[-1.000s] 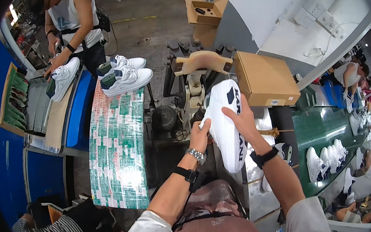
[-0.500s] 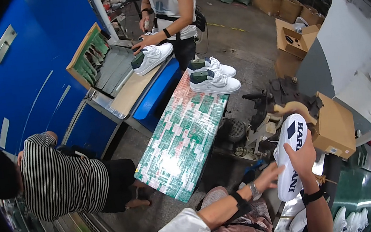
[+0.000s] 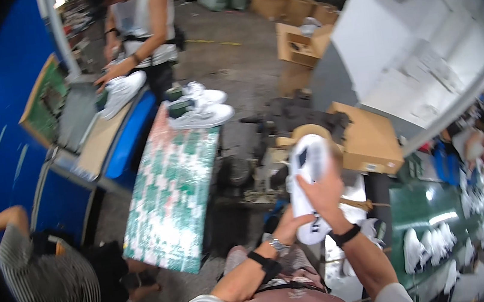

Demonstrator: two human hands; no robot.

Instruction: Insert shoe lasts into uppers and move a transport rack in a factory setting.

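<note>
A white shoe (image 3: 306,203) is held up in front of me, its white sole with dark markings turned toward me. My right hand (image 3: 325,192) grips it from the right, thumb across the sole; the fingers blur at the far side. My left hand (image 3: 289,228) is at the lower left edge of the shoe, thumb lying over the sole and the other fingers partly hidden behind it. Just beyond the shoe's upper end is a tan, rounded part (image 3: 309,130) of a dark machine (image 3: 297,111).
A bench with a green and white patterned top (image 3: 167,202) bears a pair of white shoes (image 3: 201,116). Behind it, a person (image 3: 145,30) handles another white shoe (image 3: 121,93). A striped-shirted person (image 3: 52,277) is at left. A cardboard box (image 3: 367,138) and a green surface with white shoes (image 3: 426,246) lie right.
The view has swung right, so the surroundings sit further left. My left hand has closed in on the shoe's lower edge; my right hand keeps its grip.
</note>
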